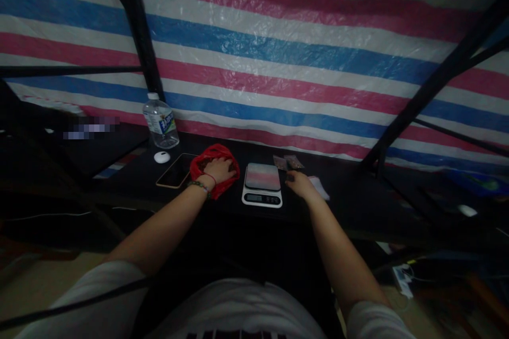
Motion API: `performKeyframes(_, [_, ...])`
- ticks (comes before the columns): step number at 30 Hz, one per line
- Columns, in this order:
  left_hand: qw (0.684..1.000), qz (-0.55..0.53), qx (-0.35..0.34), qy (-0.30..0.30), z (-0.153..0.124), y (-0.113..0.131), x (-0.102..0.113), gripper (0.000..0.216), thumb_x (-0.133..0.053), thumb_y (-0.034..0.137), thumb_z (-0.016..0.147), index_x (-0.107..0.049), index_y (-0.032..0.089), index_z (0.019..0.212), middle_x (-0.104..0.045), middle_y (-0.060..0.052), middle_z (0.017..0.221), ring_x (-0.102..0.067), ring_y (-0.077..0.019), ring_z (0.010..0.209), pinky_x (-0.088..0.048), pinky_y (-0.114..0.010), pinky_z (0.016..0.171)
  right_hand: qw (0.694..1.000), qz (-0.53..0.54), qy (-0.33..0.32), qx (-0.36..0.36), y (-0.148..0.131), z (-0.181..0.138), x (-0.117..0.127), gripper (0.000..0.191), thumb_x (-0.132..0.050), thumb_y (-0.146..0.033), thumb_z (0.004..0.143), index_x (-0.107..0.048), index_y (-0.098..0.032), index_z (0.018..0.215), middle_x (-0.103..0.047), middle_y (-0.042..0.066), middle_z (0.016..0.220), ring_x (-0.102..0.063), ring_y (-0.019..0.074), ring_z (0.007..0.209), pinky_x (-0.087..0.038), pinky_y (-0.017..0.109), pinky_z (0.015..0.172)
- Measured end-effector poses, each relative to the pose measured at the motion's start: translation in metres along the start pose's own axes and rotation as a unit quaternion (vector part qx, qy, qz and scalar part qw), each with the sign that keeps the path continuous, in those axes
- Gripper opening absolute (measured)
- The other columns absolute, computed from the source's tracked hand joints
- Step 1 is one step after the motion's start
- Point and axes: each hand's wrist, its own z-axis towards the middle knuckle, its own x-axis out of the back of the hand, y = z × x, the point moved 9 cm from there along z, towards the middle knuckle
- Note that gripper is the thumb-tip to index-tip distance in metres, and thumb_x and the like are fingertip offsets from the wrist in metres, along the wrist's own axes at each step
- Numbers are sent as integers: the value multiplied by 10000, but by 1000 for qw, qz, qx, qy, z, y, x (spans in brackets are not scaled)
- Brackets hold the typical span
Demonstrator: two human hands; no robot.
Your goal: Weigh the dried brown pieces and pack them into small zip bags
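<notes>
A red plastic bag (230, 185) stands with its mouth spread, left of the scale. My left hand (219, 169) rests in that mouth over brownish contents, fingers apart, their tips partly hidden. In the middle, a white kitchen scale (262, 199) has a bare metal plate and a small display. Just right of it, my right hand (300, 184) is closed, with a small dark thing at its fingertips that I cannot make out. Two small clear packets (293, 162) with brownish contents lie behind my right hand. A white paper or bag (319, 188) lies beside my right wrist.
A phone (175, 171) lies left of the red bag, near a white earbud case or mouse (161, 157). Behind stands a clear plastic bottle (162, 124). Dark metal posts (141, 37) frame the black table, with a striped plastic sheet (270, 74) behind.
</notes>
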Motion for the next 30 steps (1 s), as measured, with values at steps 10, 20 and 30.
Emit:
performKeyframes(10, [1000,1,-1,8,-1,2,4,431,-432,466,838,-623,123,1016,-612,-170,1049,-582,-269,955,-418,-341,824,985,132,111,30,-23,-5,37,368,-627,-312,763,-635,-182,1107,-667,92,1069,-626,214,986,-465,327,886])
performKeyframes(20, [995,-75,49,34,2,-13,11,327,-457,391,806,-648,127,777,-675,-174,836,-639,-293,806,-447,-383,781,972,188,138,28,-20,-24,50,400,-650,-298,724,-602,-198,1109,-677,49,949,-634,194,903,-460,343,848])
performKeyframes(30, [871,-429,158,178,1,-59,30,180,-597,289,687,-543,184,552,-556,-43,562,-547,-175,581,-406,-263,565,947,292,97,93,-97,-23,14,448,-721,-292,635,-618,-196,1060,-642,38,973,-601,137,748,-478,284,718])
